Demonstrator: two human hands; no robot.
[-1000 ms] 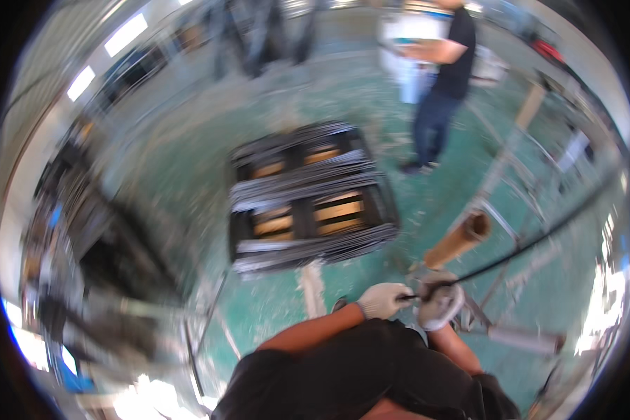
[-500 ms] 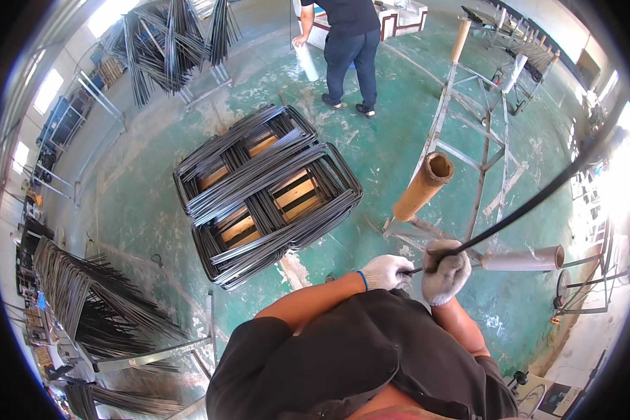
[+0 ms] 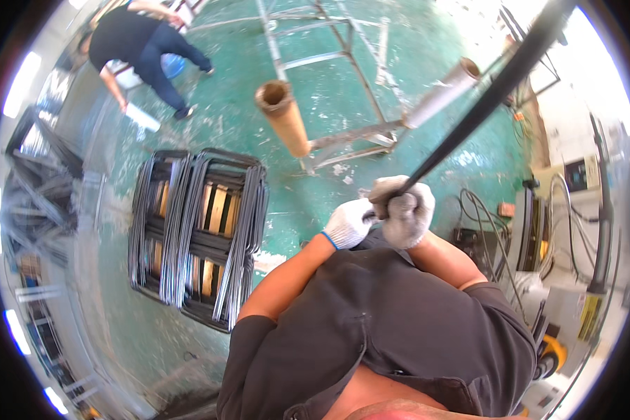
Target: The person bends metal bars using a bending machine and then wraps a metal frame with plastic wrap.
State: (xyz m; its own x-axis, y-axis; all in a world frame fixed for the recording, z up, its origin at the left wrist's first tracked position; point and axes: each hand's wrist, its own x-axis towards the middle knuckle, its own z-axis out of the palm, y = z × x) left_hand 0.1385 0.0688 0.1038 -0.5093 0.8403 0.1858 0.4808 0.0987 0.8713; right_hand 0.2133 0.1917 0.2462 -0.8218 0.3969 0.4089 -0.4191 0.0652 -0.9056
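No lettering is legible; the yellow label [image 3: 589,316] at right is too small.

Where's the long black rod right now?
In the head view, the long black rod slants from the gloved right hand toward the upper right, passing right of the pale hollow tube.

Shot from up on the wearer's head, left half of a side-by-side fisheye pair. Looks steeply down, so gets a big close-up of the dark shirt [image 3: 392,308] across the bottom middle. Pretty close to the left hand [image 3: 350,224] and right hand [image 3: 404,213] too, both just right of centre. Even closer to the black rod [image 3: 483,105] at its fat upper-right end. Reaches out ahead over the green floor [image 3: 315,190] toward the top edge, plus a much smaller, farther-off co-worker [image 3: 150,56] at upper left. Super wide, so curves hard toward the rim and goes black in the corners.
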